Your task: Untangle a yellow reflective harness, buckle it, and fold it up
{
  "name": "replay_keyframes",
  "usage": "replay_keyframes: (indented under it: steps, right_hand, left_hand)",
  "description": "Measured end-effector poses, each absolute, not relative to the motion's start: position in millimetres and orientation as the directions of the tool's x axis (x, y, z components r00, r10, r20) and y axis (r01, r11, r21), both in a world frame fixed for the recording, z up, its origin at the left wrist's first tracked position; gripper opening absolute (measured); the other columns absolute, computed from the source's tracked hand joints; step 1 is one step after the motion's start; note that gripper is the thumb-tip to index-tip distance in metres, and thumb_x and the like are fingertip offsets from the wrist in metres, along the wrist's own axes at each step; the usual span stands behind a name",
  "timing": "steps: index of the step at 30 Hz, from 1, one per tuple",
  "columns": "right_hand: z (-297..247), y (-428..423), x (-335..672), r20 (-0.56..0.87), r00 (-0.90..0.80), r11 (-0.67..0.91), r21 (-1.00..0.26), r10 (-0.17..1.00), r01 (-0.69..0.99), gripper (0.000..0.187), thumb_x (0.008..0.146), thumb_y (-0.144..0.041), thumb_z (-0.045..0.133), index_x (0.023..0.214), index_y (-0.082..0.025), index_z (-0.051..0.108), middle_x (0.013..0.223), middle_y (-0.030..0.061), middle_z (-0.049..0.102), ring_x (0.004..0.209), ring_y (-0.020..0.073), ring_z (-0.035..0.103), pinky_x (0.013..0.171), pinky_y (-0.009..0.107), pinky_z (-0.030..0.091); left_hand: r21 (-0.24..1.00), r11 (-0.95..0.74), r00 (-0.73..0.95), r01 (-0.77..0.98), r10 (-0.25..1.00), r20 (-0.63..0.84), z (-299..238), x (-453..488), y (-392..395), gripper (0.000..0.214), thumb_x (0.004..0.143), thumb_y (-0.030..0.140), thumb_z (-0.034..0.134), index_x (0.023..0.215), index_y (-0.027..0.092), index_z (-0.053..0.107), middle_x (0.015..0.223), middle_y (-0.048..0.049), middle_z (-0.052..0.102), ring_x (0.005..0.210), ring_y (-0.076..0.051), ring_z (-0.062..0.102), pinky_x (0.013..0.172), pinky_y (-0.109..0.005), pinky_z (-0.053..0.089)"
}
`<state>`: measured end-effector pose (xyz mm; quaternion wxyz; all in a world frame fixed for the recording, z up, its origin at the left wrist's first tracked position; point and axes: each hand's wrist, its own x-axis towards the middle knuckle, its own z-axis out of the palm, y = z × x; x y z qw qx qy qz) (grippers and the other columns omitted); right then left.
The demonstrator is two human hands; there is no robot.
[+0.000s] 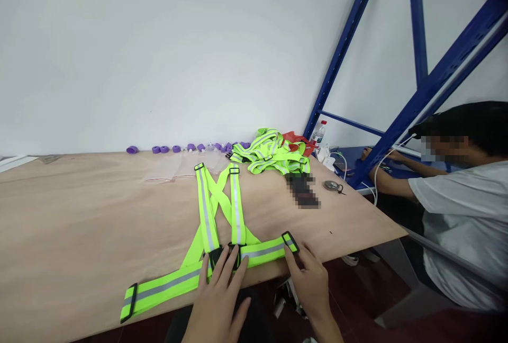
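A fluorescent yellow-green reflective harness vest (206,210) with grey stripes lies spread on the table, its shoulder straps crossing behind. My left hand (222,290) rests flat over the black buckles at the middle of the waist strap, fingers spread, partly hiding them. At the waist strap's right end, my right hand (311,279) touches the strap beside a black slider (290,241); its fingers are apart. Another black slider (134,300) sits at the left end, near the table's front edge.
Behind, a heap of similar reflective straps (270,152) lies beside a red bag (297,142). Purple rolls (190,146) and clear plastic bags (170,165) line the wall. A round metal object (332,185) lies right. Beyond blue rack posts (345,30), a person (464,216) sits.
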<state>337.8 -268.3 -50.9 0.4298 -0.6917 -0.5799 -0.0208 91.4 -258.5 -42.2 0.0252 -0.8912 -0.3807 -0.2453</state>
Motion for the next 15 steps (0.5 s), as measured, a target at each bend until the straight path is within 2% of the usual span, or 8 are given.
replay_keyframes:
  steps: [4, 7, 9, 12, 15]
  right_hand:
    - [-51, -264, 342, 0.555, 0.353, 0.022, -0.558, 0.753, 0.83, 0.043, 0.098, -0.054, 0.049, 0.081, -0.025, 0.076, 0.081, 0.0081, 0.078, 0.083, 0.0271, 0.073, 0.091, 0.044, 0.058]
    - [-42, -258, 336, 0.597, 0.373, 0.059, -0.579, 0.71, 0.813, 0.038, 0.098, -0.049, 0.051, 0.08, -0.023, 0.072, 0.079, 0.0084, 0.074, 0.078, 0.0244, 0.069, 0.075, 0.037, 0.056]
    - [-29, -255, 327, 0.634, 0.359, 0.123, -0.586, 0.685, 0.801, 0.031, 0.099, -0.041, 0.054, 0.081, -0.022, 0.071, 0.076, 0.0068, 0.07, 0.074, 0.0209, 0.066, 0.068, 0.032, 0.053]
    - [-4, -251, 304, 0.747, 0.244, 0.287, -0.504, 0.618, 0.815, 0.016, 0.098, -0.026, 0.058, 0.099, -0.021, 0.073, 0.085, 0.0063, 0.069, 0.076, 0.0178, 0.065, 0.069, 0.029, 0.053]
    - [16, -248, 268, 0.818, -0.049, 0.494, -0.297, 0.572, 0.817, 0.027, 0.099, -0.017, 0.054, 0.122, -0.019, 0.068, 0.09, 0.0057, 0.069, 0.076, 0.0163, 0.064, 0.069, 0.029, 0.052]
  left_hand:
    - [0.076, -0.714, 0.616, 0.696, 0.648, 0.448, -52, 92, -257, 0.072, 0.094, 0.024, 0.05, 0.161, 0.026, 0.025, 0.158, -0.0092, 0.043, 0.145, -0.032, 0.044, 0.125, -0.059, 0.016]
    - [0.057, -0.713, 0.622, 0.699, 0.645, 0.443, -52, 89, -260, 0.07, 0.096, 0.025, 0.047, 0.162, 0.019, 0.022, 0.158, -0.0108, 0.043, 0.146, -0.029, 0.043, 0.127, -0.055, 0.014]
    - [0.044, -0.71, 0.619, 0.703, 0.641, 0.453, -51, 89, -261, 0.065, 0.097, 0.027, 0.047, 0.159, 0.014, 0.028, 0.158, -0.0127, 0.044, 0.147, -0.028, 0.041, 0.127, -0.055, 0.012]
    - [0.052, -0.699, 0.615, 0.713, 0.66, 0.432, -49, 89, -264, 0.057, 0.096, 0.024, 0.047, 0.152, 0.014, 0.04, 0.16, -0.0138, 0.041, 0.149, -0.03, 0.037, 0.126, -0.06, 0.014]
    - [0.109, -0.677, 0.611, 0.728, 0.713, 0.344, -51, 92, -268, 0.054, 0.095, 0.024, 0.048, 0.148, 0.015, 0.045, 0.157, -0.0148, 0.046, 0.147, -0.035, 0.039, 0.122, -0.067, 0.022]
